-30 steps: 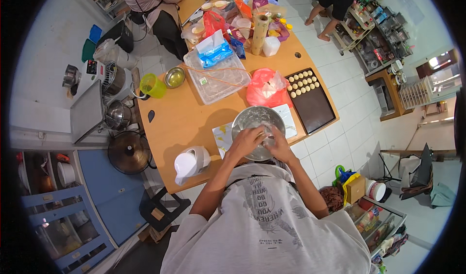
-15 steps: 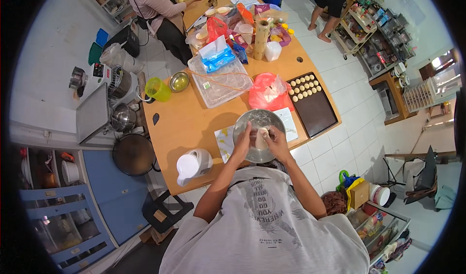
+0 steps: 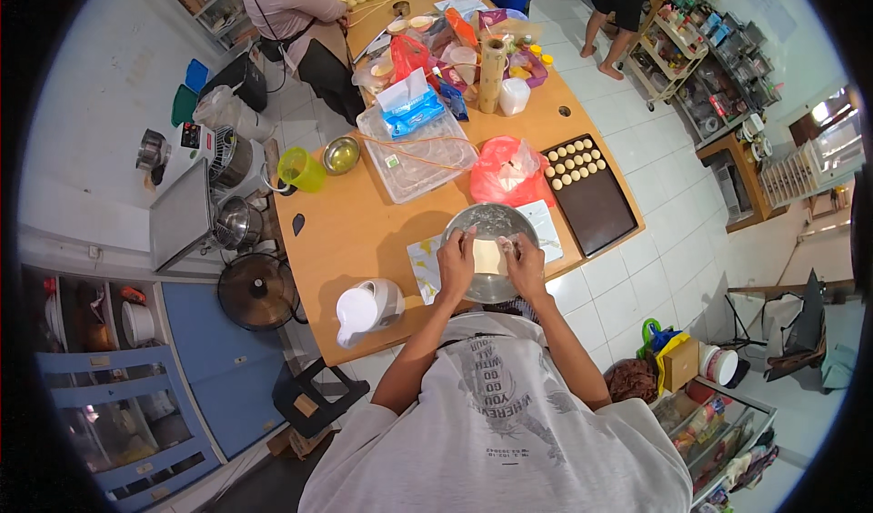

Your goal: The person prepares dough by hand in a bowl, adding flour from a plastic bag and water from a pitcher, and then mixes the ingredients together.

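My left hand (image 3: 455, 266) and my right hand (image 3: 525, 267) grip either side of a pale, flattened piece of dough (image 3: 490, 257), held stretched between them over a steel mixing bowl (image 3: 484, 217). The bowl sits at the table's near edge on a white, marble-patterned sheet (image 3: 423, 274). Just behind it lies a red plastic bag (image 3: 505, 172) with white contents; to the right is a dark baking tray (image 3: 594, 217) with rows of small dough balls at its far end. A white jug (image 3: 368, 311) stands left of the bowl.
Behind, the wooden table (image 3: 323, 226) holds a clear container (image 3: 409, 167), green cup (image 3: 300, 169), oil bowl (image 3: 340, 155) and cluttered bags. A person in pink (image 3: 286, 8) works at its far left; another person (image 3: 618, 13) stands by shelves at right. A mixer (image 3: 200, 158) stands left.
The dough, narrow and upright between my hands half a second ago, is now drawn out wider sideways. A second ago it was mostly hidden by my hands, which were closer together.
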`<state>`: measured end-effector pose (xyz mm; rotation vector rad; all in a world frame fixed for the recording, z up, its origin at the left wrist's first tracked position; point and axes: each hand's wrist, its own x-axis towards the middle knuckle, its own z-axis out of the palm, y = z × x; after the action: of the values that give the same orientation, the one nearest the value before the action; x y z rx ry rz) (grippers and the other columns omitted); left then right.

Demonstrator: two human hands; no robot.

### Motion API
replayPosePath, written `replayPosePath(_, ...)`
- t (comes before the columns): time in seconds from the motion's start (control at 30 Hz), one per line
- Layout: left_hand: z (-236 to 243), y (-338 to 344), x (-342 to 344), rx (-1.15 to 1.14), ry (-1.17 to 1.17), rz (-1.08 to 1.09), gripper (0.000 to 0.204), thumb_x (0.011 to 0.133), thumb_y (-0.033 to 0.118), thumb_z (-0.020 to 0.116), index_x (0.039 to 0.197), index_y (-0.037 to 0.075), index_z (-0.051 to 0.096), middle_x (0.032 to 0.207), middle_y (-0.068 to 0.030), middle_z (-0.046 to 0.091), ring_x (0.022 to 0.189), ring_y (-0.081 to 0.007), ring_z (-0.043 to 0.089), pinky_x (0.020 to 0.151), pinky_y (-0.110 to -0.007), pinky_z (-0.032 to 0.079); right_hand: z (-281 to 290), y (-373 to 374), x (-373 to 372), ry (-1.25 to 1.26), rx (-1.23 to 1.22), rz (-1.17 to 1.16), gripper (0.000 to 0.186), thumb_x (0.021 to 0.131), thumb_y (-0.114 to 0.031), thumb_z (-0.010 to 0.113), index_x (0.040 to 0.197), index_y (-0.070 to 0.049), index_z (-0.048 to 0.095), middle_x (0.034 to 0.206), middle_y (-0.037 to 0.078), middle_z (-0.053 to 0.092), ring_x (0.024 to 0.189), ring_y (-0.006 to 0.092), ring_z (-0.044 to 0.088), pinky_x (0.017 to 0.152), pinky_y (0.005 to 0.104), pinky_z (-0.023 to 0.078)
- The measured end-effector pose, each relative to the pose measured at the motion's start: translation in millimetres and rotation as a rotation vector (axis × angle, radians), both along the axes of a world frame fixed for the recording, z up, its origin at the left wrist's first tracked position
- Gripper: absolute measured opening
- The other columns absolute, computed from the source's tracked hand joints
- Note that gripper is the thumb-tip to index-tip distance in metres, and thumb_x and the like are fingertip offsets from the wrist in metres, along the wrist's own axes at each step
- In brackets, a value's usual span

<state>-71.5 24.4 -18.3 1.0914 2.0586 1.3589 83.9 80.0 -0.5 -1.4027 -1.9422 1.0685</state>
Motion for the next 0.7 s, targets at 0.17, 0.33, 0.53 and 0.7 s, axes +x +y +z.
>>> replayPosePath(0.17, 25, 5, -8, 0.089, 0.127, -0.373, 0.03, 0.102, 0.028, 0.065, 0.088, 0.001, 0.062, 0.072, -0.0226, 0.062, 0.065, -0.0407, 0.064, 0.059, -0.049, 0.045, -10, 6, 7, 0.165, 0.318, 0.26, 0.041, 0.091, -0.014, 0.075, 0.125, 0.002, 0.06, 0.103, 0.023, 0.069, 0.099, 0.0351, 0.069, 0.09, 0.0432, 0.053)
replayPosePath(0.33, 48, 17, -21, 0.023, 0.216, -0.575, 0.023, 0.099, 0.023, 0.069, 0.095, 0.001, 0.069, 0.076, -0.0228, 0.066, 0.068, -0.0413, 0.064, 0.061, -0.046, 0.047, -17, 14, 12, 0.295, -0.247, 0.426, 0.05, 0.084, -0.012, 0.077, 0.128, 0.002, 0.059, 0.122, 0.025, 0.066, 0.117, 0.043, 0.062, 0.102, 0.0479, 0.049)
replayPosePath(0.53, 36, 17, -23, 0.086, 0.209, -0.524, 0.024, 0.1, 0.023, 0.07, 0.093, 0.0, 0.067, 0.067, -0.0181, 0.061, 0.057, -0.0327, 0.057, 0.057, -0.042, 0.045, -17, 7, 15, 0.105, 0.137, 0.332, 0.035, 0.093, -0.01, 0.072, 0.125, 0.002, 0.064, 0.116, 0.022, 0.07, 0.108, 0.0305, 0.069, 0.098, 0.0386, 0.052)
replayPosePath(0.7, 29, 22, -17, 0.073, -0.027, -0.4, 0.028, 0.104, 0.027, 0.064, 0.098, 0.0, 0.067, 0.071, -0.0124, 0.064, 0.062, -0.0213, 0.061, 0.061, -0.036, 0.049, -8, 5, 5, 0.191, -0.074, 0.239, 0.019, 0.099, -0.012, 0.068, 0.108, 0.004, 0.063, 0.088, 0.018, 0.066, 0.077, 0.0209, 0.061, 0.07, 0.0357, 0.049)
